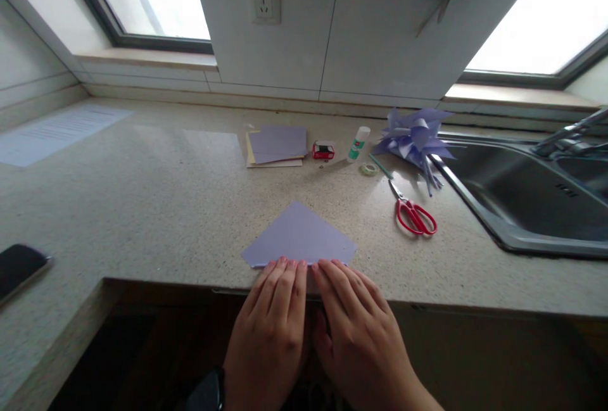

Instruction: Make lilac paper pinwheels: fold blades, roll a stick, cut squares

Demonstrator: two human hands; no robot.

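1. The left hand [270,328] and the right hand [358,328] lie flat side by side, fingers stretched out and together, grasping nothing. Their fingertips press on the near edge of a folded lilac paper [300,235].
2. That folded lilac paper is a triangle with its point away from the person. It lies on the speckled counter [142,208] at the counter's front edge.
3. A dark wristband [209,392] shows at the left wrist, cut off by the lower edge of the frame.
4. Far left of the folded paper, a black phone [19,268] lies on the counter, partly cut off by the frame.
5. Right of the folded paper and a little farther back lie red-handled scissors [412,211], blades pointing away.
6. Right of the scissors is a steel sink [517,233]. What its basin holds cannot be made out, and its tap [570,135] is blurred and runs out of frame.
7. Behind the folded paper sits a stack of paper sheets [277,145], lilac on top, yellow and cream edges peeking out below.
8. Right of the stack come a small red object [323,151], too small to identify, a glue stick [358,144] and a tape roll [368,169].
9. A lilac paper flower [413,139] rests at the sink's near-left corner.
10. Far left of the stack, a printed sheet [57,132] is unreadable.
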